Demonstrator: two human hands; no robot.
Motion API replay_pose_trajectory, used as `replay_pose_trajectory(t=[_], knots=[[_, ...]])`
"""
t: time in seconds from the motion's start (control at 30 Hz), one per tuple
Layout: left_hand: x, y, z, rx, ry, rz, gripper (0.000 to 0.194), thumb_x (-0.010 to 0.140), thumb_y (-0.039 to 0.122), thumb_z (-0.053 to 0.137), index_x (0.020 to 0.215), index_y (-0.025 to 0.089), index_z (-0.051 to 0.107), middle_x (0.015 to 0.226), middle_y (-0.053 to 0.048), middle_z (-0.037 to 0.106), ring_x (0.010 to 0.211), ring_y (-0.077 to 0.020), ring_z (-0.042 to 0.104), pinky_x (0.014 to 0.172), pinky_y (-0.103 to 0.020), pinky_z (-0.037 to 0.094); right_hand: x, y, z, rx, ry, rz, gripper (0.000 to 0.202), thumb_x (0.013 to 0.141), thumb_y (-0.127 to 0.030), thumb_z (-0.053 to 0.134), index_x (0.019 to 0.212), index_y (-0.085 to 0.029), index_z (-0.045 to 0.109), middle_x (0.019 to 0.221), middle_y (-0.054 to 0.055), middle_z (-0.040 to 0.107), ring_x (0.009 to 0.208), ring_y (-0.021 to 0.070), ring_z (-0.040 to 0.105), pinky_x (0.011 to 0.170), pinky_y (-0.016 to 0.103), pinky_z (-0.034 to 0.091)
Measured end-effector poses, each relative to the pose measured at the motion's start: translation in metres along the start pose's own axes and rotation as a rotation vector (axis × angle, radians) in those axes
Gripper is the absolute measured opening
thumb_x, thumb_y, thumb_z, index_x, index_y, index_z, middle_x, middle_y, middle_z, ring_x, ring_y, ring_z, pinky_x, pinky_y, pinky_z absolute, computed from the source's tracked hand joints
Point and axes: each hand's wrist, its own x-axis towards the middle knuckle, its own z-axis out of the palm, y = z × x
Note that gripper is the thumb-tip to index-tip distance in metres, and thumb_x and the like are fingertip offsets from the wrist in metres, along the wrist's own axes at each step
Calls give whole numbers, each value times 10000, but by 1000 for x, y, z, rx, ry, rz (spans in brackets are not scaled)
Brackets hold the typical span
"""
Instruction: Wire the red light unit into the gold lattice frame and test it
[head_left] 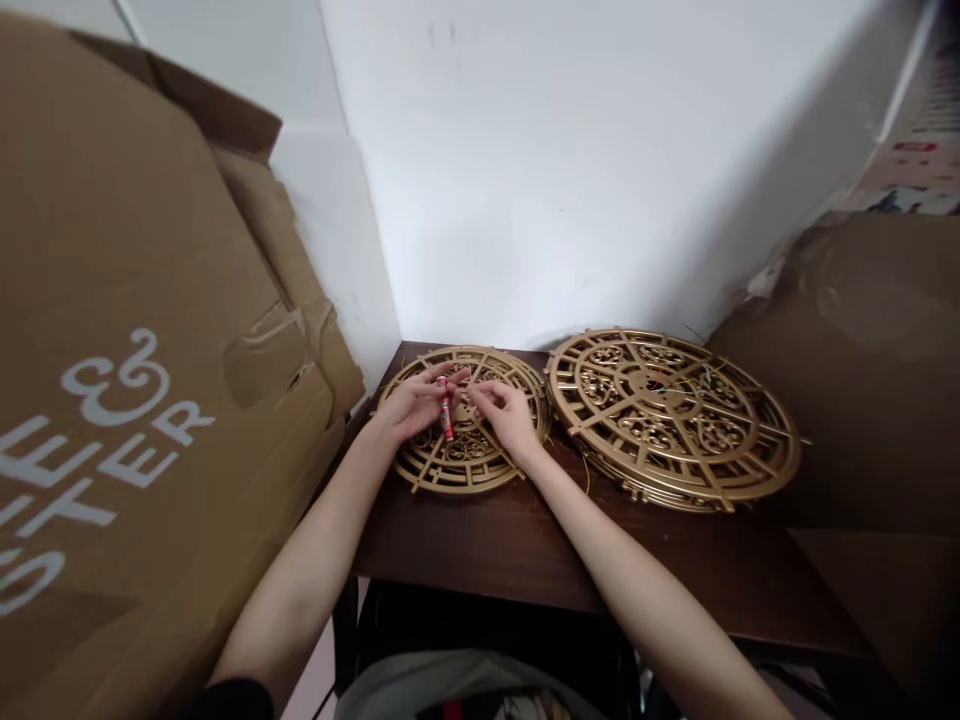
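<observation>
While a small red tube (448, 420) with pale lettering sits held among the fingers of the left hand (411, 407), tilted over the smaller gold openwork disc (450, 480), the right hand (513, 418) is close beside it. The right fingertips are drawn in narrowly near the left ones; whether they pinch anything is too small to tell. As far as can be judged, the work at this moment is fine fingertip work just above the disc's middle, calling for a steady tube and close control of both hands. Whether either hand touches the disc cannot be told. Just to the right lies a larger gold disc (637, 455), slightly tilted on other gold pieces, with thin wires across its top. Both discs are on the dark desk (480, 550), against a white wall (525, 200); a big cardboard box (150, 260) stands to the left.
</observation>
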Motion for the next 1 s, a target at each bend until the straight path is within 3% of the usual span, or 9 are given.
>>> replay_pose_trajectory(t=[0.13, 0.33, 0.47, 0.6, 0.77, 1.0], knots=[[2, 5, -3, 38, 83, 89, 281, 797, -83, 457, 1004, 83, 550, 1169, -193, 642, 812, -121, 672, 815, -282, 568, 1, 3, 1, -106, -104, -26, 223, 766, -386, 638, 788, -176, 709, 553, -22, 559, 502, 105, 415, 501, 242, 299], [2, 8, -2, 97, 98, 49, 283, 853, -8, 456, 1097, 53, 585, 1235, -190, 629, 821, -132, 682, 719, -211, 582, 2, 4, 2, -79, -90, -55, 203, 765, -350, 642, 801, -164, 715, 541, -30, 556, 509, 100, 429, 510, 231, 314], [3, 9, -4, 143, 88, 14, 284, 837, 36, 527, 1096, 69, 637, 1259, -164, 627, 728, -90, 659, 520, -120, 522, 1, 3, 3, -11, -43, -18, 212, 764, -369, 644, 802, -168, 702, 559, -19, 599, 515, 107, 487, 526, 235, 377], [4, 7, -5, 189, 92, 46, 232, 826, 51, 560, 1026, 82, 673, 1223, -175, 649, 616, -62, 602, 407, -105, 429, 2, 2, 2, 84, 14, 4, 240, 749, -409, 657, 805, -178, 685, 638, 8, 658, 546, 123, 545, 563, 258, 452], [3, 0, -2, 289, 75, 48, 224, 781, 75, 645, 1004, 75, 669, 1075, -197, 702, 543, -68, 558, 390, -139, 392, 3, 1, 3, 165, 85, 33, 278, 718, -440, 669, 814, -180, 665, 653, 9, 664, 566, 133, 576, 587, 272, 488], [4, -6, -2, 377, 62, 110, 276, 696, 162, 776, 831, 114, 540, 908, -152, 728, 557, -107, 607, 434, -172, 431, 3, 7, 4, 123, 126, 10, 294, 747, -459, 647, 816, -173, 653, 674, 7, 655, 581, 133, 565, 596, 268, 463]])
